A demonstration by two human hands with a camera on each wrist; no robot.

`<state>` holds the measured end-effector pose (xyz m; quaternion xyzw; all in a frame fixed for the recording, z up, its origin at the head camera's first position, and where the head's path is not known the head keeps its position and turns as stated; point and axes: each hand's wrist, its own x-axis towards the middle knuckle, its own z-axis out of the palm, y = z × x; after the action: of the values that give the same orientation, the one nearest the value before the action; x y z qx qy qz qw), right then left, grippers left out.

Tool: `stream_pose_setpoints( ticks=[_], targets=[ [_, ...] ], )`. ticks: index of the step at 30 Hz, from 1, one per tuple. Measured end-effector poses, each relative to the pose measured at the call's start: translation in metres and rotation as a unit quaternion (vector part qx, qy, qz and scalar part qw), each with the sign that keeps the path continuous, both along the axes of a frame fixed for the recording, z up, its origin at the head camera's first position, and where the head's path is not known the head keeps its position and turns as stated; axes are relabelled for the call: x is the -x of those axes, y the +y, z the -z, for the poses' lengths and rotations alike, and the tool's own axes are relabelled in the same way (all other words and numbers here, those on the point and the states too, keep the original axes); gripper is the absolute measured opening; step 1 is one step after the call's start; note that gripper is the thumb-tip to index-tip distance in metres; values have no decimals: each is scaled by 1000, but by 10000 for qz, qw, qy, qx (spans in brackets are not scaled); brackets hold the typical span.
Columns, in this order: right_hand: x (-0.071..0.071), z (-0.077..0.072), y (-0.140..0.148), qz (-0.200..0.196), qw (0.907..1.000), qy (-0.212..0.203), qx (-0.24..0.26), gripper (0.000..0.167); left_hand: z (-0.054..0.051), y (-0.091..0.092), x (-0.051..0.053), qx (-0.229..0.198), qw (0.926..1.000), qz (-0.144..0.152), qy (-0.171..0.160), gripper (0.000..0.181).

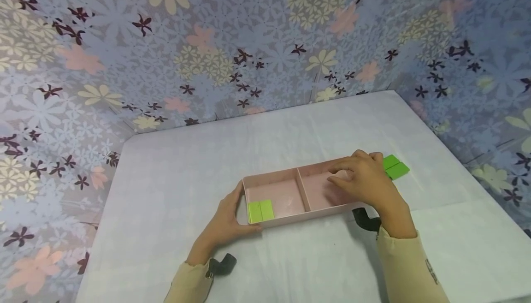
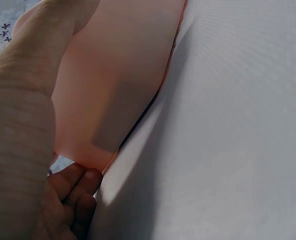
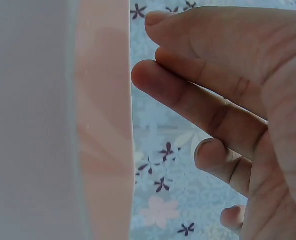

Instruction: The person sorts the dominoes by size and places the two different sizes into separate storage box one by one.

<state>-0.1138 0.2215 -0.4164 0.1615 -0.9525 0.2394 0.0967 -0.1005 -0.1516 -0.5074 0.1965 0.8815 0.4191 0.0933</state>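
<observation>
Here, hands (image 1: 226,220) at smooth, oblong pink tray (image 1: 284,193), flat green pieces (image 1: 266,210)

There is one pink box (image 1: 304,190) and two green patches (image 1: 267,210).

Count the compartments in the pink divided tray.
2 in the pink divided tray: left compartment and right compartment, either side of the divider. The right hand covers the right end, so another may be hidden.
</observation>
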Motion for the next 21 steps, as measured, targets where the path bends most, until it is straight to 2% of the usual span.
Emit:
stream_pose_setpoints(
  ticks=[4, 13, 21],
  targets=[
    [-1, 1, 9, 138, 9999, 10, 14, 15, 1, 0, 1, 12, 10000, 27, 54, 135],
    [-6, 0, 26, 429, 9991, 57, -1, 12, 0, 0, 0, 125, 9998, -78, -144, 136],
    [-6, 0, 34, 529, 9986, 31, -13, 13, -1, 1, 0, 160, 9997, -95, -177, 136]
  ],
)
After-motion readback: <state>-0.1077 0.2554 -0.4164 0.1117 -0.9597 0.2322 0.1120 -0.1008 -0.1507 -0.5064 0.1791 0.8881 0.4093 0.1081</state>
